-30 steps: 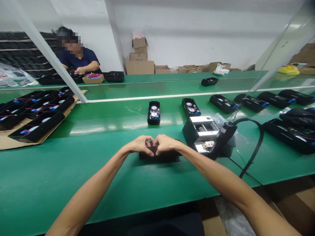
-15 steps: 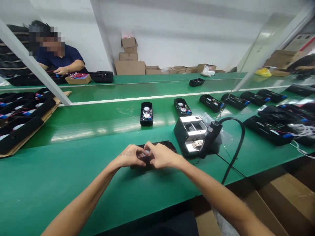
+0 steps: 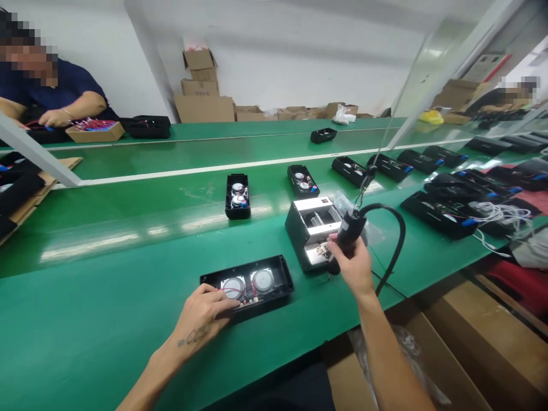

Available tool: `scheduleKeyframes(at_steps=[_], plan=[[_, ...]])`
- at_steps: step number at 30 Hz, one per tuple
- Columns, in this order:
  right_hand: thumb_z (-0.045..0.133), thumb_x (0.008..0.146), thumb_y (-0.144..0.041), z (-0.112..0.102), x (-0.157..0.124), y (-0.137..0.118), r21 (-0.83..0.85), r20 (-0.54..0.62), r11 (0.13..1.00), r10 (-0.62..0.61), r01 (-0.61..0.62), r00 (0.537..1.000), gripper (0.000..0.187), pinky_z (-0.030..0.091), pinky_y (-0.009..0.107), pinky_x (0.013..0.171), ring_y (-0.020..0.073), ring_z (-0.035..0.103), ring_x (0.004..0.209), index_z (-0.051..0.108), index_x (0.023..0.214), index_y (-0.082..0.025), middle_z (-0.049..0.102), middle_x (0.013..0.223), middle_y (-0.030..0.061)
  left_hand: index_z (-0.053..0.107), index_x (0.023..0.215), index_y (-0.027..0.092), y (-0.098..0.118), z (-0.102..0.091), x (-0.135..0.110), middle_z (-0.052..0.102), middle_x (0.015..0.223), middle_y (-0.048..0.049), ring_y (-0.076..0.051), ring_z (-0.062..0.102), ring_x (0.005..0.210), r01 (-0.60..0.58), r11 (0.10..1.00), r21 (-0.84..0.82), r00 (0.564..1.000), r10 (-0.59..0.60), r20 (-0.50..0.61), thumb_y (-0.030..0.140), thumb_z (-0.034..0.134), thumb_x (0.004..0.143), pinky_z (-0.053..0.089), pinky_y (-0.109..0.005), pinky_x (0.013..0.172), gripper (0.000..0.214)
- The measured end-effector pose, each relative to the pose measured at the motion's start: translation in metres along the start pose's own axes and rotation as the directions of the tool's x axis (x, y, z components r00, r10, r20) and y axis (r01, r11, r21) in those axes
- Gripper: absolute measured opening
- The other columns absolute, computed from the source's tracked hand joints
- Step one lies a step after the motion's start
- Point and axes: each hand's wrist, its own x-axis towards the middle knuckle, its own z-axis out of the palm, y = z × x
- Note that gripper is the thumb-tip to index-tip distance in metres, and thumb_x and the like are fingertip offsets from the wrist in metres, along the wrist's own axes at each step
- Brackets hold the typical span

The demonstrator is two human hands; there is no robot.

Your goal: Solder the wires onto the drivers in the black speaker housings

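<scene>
A black speaker housing (image 3: 278,290) lies on the green bench in front of me, its inside facing up. Two round speaker drivers (image 3: 262,280) and thin red wires show within it. My left hand (image 3: 206,308) grips its near left edge, fingers reaching over the rim. My right hand (image 3: 353,264) is wrapped round a black electric screwdriver (image 3: 350,227), which hangs from a cord and has a thick black cable. Right behind that hand stands a black-and-white screw feeder (image 3: 314,228), partly covered by the tool; the screwdriver's tip is hidden or too small to make out.
On the green belt (image 3: 171,200) sit more open housings (image 3: 238,197), with several others lined up at the right beside white cables (image 3: 500,220). A co-worker (image 3: 81,94) sits across at the left near a box of wires (image 3: 95,131). Cartons (image 3: 204,108) stand along the wall.
My right hand has left the housing and moved right onto the screwdriver. My left hand stays at the housing's left part, and its inside now shows. The view has shifted slightly right.
</scene>
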Motion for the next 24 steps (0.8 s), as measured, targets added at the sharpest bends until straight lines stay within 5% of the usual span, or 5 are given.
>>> scheduleKeyframes(at_steps=[4, 12, 19, 24], plan=[[0.079, 0.083, -0.035, 0.003, -0.005, -0.002, 0.272, 0.006, 0.962, -0.020, 0.017, 1.000, 0.029, 0.054, 0.033, 0.061, 0.0142, 0.059, 0.052, 0.062, 0.102, -0.022, 0.062, 0.061, -0.0074, 0.077, 0.107, 0.033, -0.001, 0.004, -0.009, 0.079, 0.089, 0.0047, -0.018, 0.065, 0.079, -0.022, 0.999, 0.030, 0.999, 0.023, -0.041, 0.013, 0.067, 0.086, 0.051, -0.029, 0.076, 0.031], [0.078, 0.084, -0.030, -0.007, 0.019, -0.052, 0.500, -0.277, 0.823, -0.142, 0.268, 0.951, 0.033, 0.044, 0.026, 0.047, 0.0099, 0.049, 0.040, 0.052, 0.105, -0.025, 0.050, 0.055, -0.0135, 0.079, 0.107, 0.037, 0.012, 0.031, -0.004, 0.080, 0.091, 0.0050, -0.018, 0.065, 0.078, 0.055, 0.992, 0.109, 0.992, -0.042, -0.123, 0.028, 0.065, 0.095, 0.050, -0.028, 0.072, 0.020], [0.079, 0.085, -0.024, 0.001, 0.022, -0.057, 0.472, -0.044, 0.868, -0.152, 0.154, 0.987, 0.024, 0.043, 0.025, 0.045, 0.0094, 0.049, 0.039, 0.056, 0.093, -0.023, 0.053, 0.051, -0.0113, 0.080, 0.100, 0.035, 0.032, 0.028, 0.021, 0.079, 0.081, 0.0041, -0.018, 0.063, 0.071, 0.055, 0.996, 0.072, 0.985, -0.042, -0.170, 0.030, 0.061, 0.098, 0.049, -0.027, 0.067, 0.020], [0.071, 0.093, -0.021, 0.013, -0.018, -0.078, 0.678, 0.091, 0.733, -0.163, 0.059, 0.982, 0.025, 0.041, 0.023, 0.044, 0.0081, 0.045, 0.040, 0.057, 0.113, -0.026, 0.048, 0.056, -0.0128, 0.080, 0.099, 0.031, 0.039, 0.025, 0.023, 0.078, 0.078, 0.0028, -0.017, 0.064, 0.068, 0.042, 0.997, 0.067, 0.984, -0.030, -0.174, 0.028, 0.057, 0.101, 0.050, -0.029, 0.069, 0.023]])
